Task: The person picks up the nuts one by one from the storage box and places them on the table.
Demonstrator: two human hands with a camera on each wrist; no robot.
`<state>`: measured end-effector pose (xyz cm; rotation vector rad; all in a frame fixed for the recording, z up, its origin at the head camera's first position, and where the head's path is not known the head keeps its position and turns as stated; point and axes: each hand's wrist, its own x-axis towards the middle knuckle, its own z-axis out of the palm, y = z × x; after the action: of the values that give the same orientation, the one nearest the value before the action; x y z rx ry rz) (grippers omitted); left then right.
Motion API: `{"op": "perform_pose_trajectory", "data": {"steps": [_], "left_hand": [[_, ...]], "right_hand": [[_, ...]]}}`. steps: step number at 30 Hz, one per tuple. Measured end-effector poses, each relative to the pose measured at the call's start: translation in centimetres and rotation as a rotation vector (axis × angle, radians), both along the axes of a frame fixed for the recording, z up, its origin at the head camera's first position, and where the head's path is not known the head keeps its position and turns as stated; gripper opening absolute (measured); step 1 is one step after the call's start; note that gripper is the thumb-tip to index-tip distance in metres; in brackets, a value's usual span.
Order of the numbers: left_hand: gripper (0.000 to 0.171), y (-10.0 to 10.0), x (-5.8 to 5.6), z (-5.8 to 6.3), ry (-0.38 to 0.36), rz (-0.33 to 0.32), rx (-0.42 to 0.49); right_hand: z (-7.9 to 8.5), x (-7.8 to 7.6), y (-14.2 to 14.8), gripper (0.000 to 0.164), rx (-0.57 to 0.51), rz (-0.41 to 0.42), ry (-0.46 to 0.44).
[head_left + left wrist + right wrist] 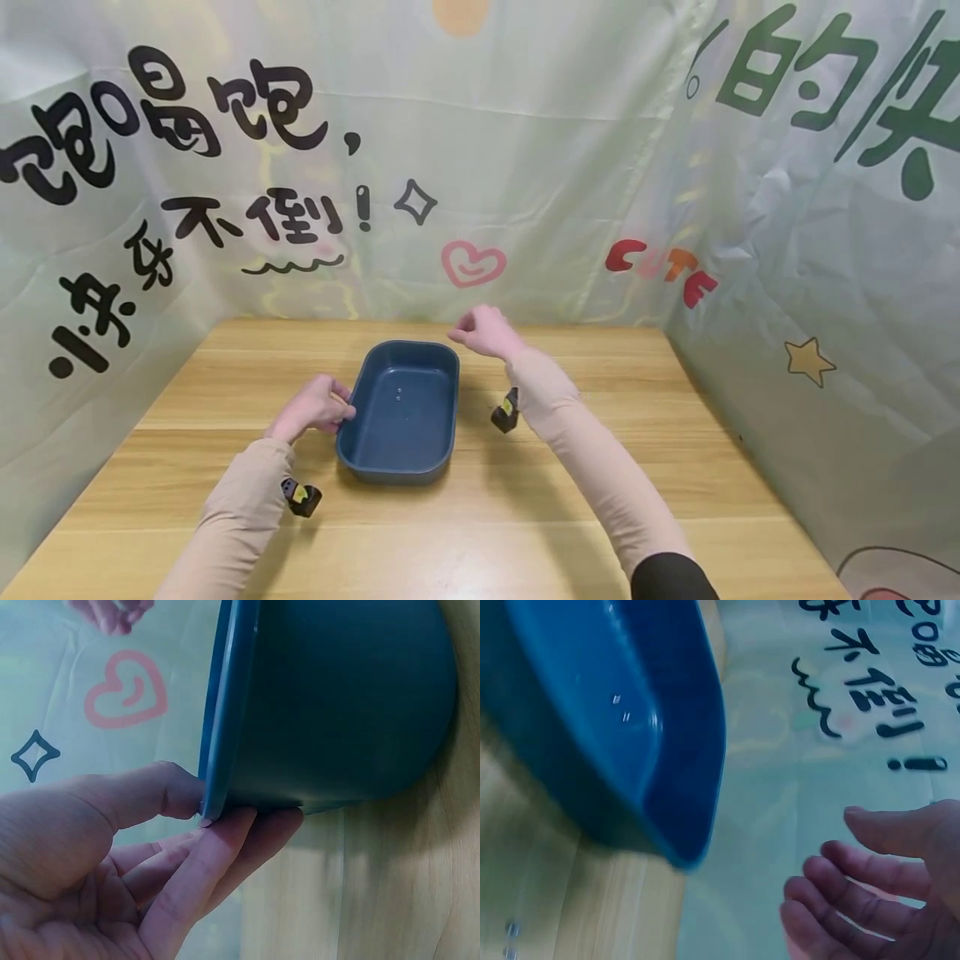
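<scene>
A dark blue rectangular plastic basin point(405, 417) with rounded corners stands on the wooden table, and a few small bright spots show on its floor. My left hand point(318, 406) pinches the left rim; the left wrist view has the thumb point(161, 796) on the inner side and the fingers point(202, 877) against the outside wall. Past the far right corner of the basin, my right hand point(487, 331) hovers in the air. Its fingers point(855, 900) bend loosely in the right wrist view, apart from the rim, with nothing between them and the thumb.
The wooden table point(637, 467) reaches back to a pale printed cloth point(555, 167) that hangs at the rear and on both sides. A small black wrist device point(302, 497) sits at the left wrist, another point(506, 411) at the right wrist.
</scene>
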<state>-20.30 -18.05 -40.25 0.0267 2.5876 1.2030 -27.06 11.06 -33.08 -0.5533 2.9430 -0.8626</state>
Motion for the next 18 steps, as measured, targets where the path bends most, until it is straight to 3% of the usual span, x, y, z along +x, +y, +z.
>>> {"op": "perform_pose_trajectory", "data": {"steps": [6,12,18], "left_hand": [[0.032,-0.1,-0.1,0.0,-0.009,0.006,0.008],[0.032,-0.1,-0.1,0.0,-0.008,0.002,0.004],[0.03,-0.1,0.0,0.1,-0.003,0.0,0.012]], "right_hand": [[-0.8,-0.7,-4.0,0.026,0.044,0.01,-0.124],[-3.3,-1.2,-7.0,0.03,0.042,-0.054,-0.296],[-5.9,-1.1,-9.4,0.024,0.028,-0.134,-0.349]]}}
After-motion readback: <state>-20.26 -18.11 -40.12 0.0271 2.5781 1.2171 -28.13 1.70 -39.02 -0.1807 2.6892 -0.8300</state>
